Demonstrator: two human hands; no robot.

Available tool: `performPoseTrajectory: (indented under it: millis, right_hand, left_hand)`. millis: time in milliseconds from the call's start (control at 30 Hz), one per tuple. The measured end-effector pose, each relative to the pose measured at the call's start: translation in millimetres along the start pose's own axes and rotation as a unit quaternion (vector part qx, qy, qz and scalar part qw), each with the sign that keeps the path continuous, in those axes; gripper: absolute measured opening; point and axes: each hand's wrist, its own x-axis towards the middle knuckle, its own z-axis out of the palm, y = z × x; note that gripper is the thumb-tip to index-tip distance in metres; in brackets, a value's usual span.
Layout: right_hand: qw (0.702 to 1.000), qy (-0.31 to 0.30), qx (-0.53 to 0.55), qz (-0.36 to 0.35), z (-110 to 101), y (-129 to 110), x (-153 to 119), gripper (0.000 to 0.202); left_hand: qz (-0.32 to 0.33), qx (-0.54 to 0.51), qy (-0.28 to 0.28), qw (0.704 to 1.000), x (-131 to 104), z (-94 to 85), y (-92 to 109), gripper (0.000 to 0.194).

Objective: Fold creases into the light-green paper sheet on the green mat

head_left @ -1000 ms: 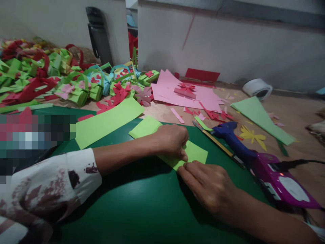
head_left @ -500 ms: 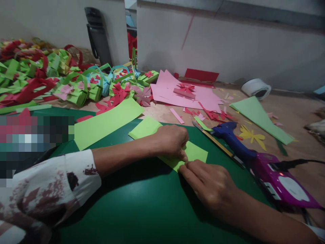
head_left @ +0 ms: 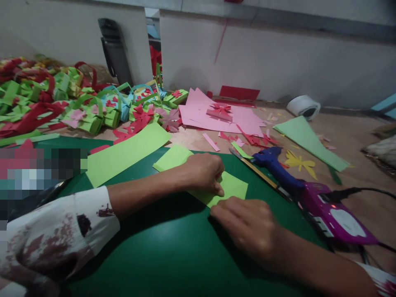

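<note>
A light-green sheet of paper (head_left: 234,187) with a folded edge at its far left end lies on the dark green mat (head_left: 173,255). My left hand (head_left: 206,170) crosses over its middle, fingers curled in, thumb pressing down on the paper. At the sheet's near edge is my right hand (head_left: 252,225), closed, with thumb and fingertips together on the edge. The fingers hide just how the paper is pinched there. A second light-green paper strip (head_left: 128,152) lies to the left, slightly curved.
Finished paper bags (head_left: 93,117) and paper flowers are heaped at the left. A black bottle (head_left: 116,51) stands behind them. Pink sheets (head_left: 198,111) lie at the back. To the right are a blue glue gun (head_left: 274,165), a magenta power strip (head_left: 337,216) and a tape roll (head_left: 303,106).
My right hand has slid slightly along the paper's near edge, a little away from my left thumb. My left hand keeps its place on the sheet. The whole view has shifted slightly.
</note>
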Motion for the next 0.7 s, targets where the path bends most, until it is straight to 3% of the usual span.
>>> performPoseTrajectory:
  millis: [133, 400, 467, 533, 633, 700]
  right_hand:
    - [0.997, 0.019, -0.019, 0.076, 0.1, 9.2, -8.9, 0.016]
    - [0.996, -0.011, -0.084, 0.011, 3.2, 2.4, -1.2, 0.024]
    - [0.997, -0.016, -0.071, 0.020, 3.1, 2.9, -1.5, 0.025]
    - [0.998, -0.010, -0.049, 0.035, 3.5, 4.2, -2.4, 0.026]
    - [0.998, -0.010, -0.017, 0.063, 5.0, 5.7, -4.2, 0.028]
    - [0.997, -0.019, -0.001, 0.075, 5.8, 5.6, -5.7, 0.027]
  left_hand:
    - [0.004, 0.001, -0.003, 1.000, -0.1, 0.2, 0.1, 0.025]
    - [0.014, 0.020, 0.001, 1.000, -4.3, -3.6, 1.9, 0.017]
    - [0.018, 0.033, 0.012, 0.999, -15.0, -4.8, 5.0, 0.009]
    - [0.025, 0.060, 0.032, 0.997, -31.4, -1.7, 10.1, 0.014]
    - [0.099, 0.155, 0.083, 0.979, -60.2, 14.3, 19.3, 0.017]
    - [0.113, 0.170, 0.108, 0.973, -76.5, 29.6, 23.7, 0.014]
